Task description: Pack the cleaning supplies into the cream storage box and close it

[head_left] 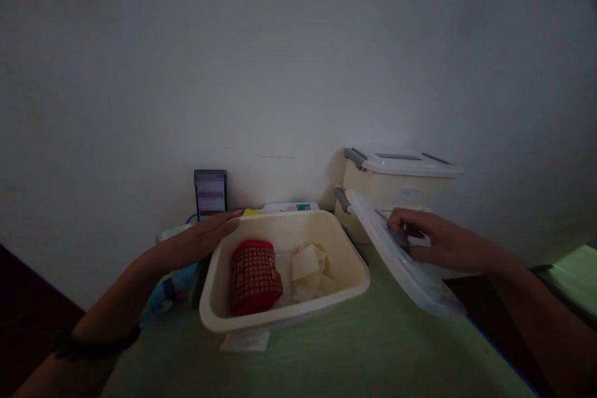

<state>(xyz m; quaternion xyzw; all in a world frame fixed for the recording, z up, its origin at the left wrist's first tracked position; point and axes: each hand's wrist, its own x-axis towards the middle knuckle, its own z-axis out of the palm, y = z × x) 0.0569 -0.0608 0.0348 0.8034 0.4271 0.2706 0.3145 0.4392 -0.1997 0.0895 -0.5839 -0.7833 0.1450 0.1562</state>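
Partly hidden behind a tilted, translucent white plastic lid (417,281), stacked cream plastic boxes (392,189) stand beside the wall (280,74) as a person's right hand (426,237) curls tightly on the lid. The left hand (212,233), thumb unseen, stretches flat and unclenched at the rim of an uncovered cream plastic tub (289,229) holding a red, gold-patterned rounded case (256,277) and crumpled pale sheets (308,270), their material unclear.

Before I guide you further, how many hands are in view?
2: the left hand at the far left corner of the open box, the right hand holding the tilted lid.
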